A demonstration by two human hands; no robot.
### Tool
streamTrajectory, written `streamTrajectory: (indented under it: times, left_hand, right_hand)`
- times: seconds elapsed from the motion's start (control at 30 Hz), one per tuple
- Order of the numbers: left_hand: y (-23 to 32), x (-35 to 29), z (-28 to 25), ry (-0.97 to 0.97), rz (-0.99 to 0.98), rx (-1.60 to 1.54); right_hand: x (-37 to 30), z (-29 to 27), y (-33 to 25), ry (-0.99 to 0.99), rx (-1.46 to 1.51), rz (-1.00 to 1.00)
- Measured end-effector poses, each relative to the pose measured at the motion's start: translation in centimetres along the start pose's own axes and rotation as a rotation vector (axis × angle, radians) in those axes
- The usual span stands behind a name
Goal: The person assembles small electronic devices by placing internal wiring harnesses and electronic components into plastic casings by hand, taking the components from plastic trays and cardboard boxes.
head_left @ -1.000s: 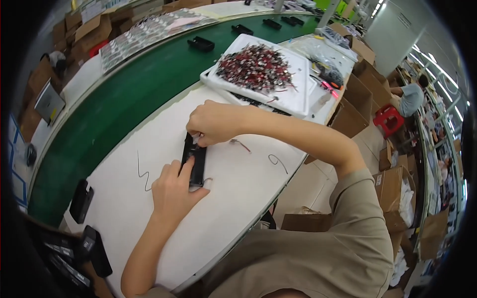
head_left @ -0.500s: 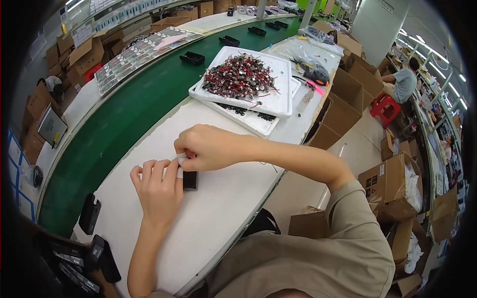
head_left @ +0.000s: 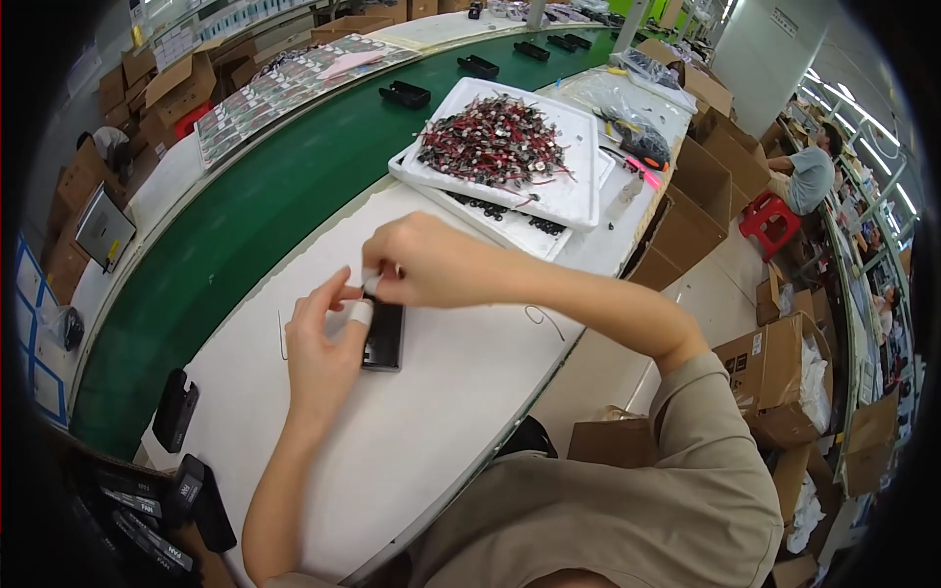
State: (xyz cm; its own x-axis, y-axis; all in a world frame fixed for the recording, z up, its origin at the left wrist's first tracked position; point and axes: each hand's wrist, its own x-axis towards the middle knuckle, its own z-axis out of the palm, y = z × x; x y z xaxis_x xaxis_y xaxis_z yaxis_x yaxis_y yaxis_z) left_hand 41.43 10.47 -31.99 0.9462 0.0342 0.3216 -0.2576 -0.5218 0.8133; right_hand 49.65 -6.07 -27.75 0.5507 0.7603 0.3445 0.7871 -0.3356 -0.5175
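A black rectangular plastic case [head_left: 384, 340] lies on the white worktop in front of me. My left hand [head_left: 326, 331] holds it at its left side. The thumb, in a white finger cot, presses along the edge while the index fingertip reaches the far end. Over that far end, my right hand [head_left: 420, 263] is closed in a pinch, also with a white cot on a finger. Whatever is between its fingertips is hidden. Beyond the hands, a white foam tray [head_left: 580, 186] holds a heap of small parts with red and black wires [head_left: 495, 142].
Another foam tray [head_left: 549, 245] with small black rings sits beneath the first. Black housings [head_left: 174, 412] lie at the left edge, above a bin of more. A green conveyor belt [head_left: 235, 235] carries several black shells. Cardboard boxes [head_left: 701, 216] stand right of the bench.
Both hands have shifted: the left fingers have lifted and drawn together near the case's far end, baring more of the case. My right hand has risen slightly. The whole view has shifted a little.
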Motion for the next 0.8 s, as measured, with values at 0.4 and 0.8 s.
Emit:
streamTrajectory:
  times: [0.4,0.8]
  left_hand:
    - [-1.3,-1.8,2.1,0.013,0.563,0.724]
    - [-2.6,-2.7,2.5,-0.09,0.605,0.695]
  right_hand:
    - [2.4,-1.7,3.1,-0.437,0.017,0.268]
    - [4.1,1.1,1.5,-0.516,-0.236,0.242]
